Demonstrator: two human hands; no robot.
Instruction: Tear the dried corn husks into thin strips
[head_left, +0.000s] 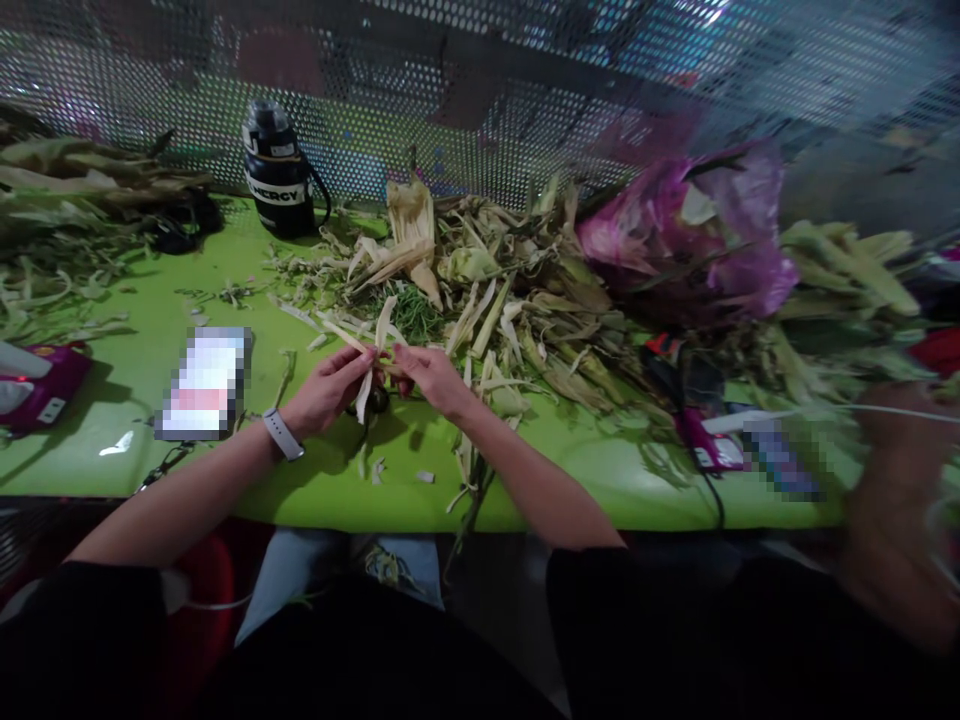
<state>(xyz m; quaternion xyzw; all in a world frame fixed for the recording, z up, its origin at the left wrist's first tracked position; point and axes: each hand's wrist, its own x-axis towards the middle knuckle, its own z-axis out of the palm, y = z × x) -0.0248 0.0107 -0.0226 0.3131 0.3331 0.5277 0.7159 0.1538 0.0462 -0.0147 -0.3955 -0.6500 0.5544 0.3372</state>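
My left hand (330,388), with a pale watch (283,434) on its wrist, and my right hand (429,376) meet over the green table (315,480). Both are closed in a pinch on pale husk strips (373,365) that fan out upward and hang down between them. A small dark round thing (377,400) lies just under the hands; I cannot make out what it is. Loose husk scraps (465,470) lie on the table under my right forearm.
A heap of corn husks (510,290) fills the table's far middle. A black bottle (277,170) stands at the back left, a purple plastic bag (690,230) at the back right. A phone (204,383) lies left. Another person's blurred arm (900,520) is at right. Mesh wall behind.
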